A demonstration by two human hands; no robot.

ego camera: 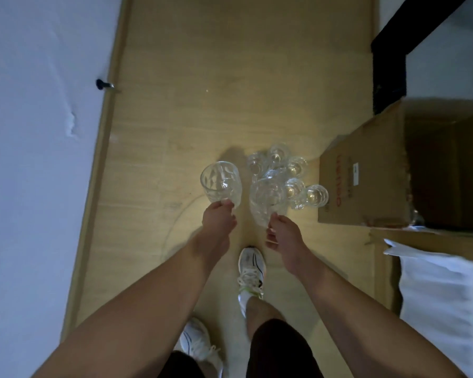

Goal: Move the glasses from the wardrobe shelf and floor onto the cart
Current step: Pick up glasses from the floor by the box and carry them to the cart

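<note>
Head view, looking straight down at a pale wood-laminate floor (230, 77).

Left hand (219, 222): fingers pinched on the base of a clear cut-pattern drinking glass (221, 184), held off the floor, mouth tipped toward the camera.

Right hand (283, 233): fingers curled round the lower part of a second clear patterned glass (266, 200), also lifted. It overlaps in view the cluster of small clear glasses (292, 173) standing on the floor, so I cannot tell whether it touches them.

The cluster sits just beside an open brown cardboard box (366, 173) with red lettering on its side. Several glasses remain; an exact count is uncertain because they overlap and blur. A white wall (38, 132) runs along the left. A white sneaker (250, 268) is planted just behind the hands. White bedding (443, 296) shows at lower right.

Step in hand (judgement): floor pickup, one glass per hand, both apparently secured. The cart is not in view, nor is the wardrobe shelf.

Next move calls for: straightening up, turning toward the cart, and keeping the two glasses apart so they do not knock. The left pinch at the base looks the weaker hold; a fuller wrap would be safer before walking. The step back should avoid the remaining cluster and the box corner. More floor trips look necessary.
</note>
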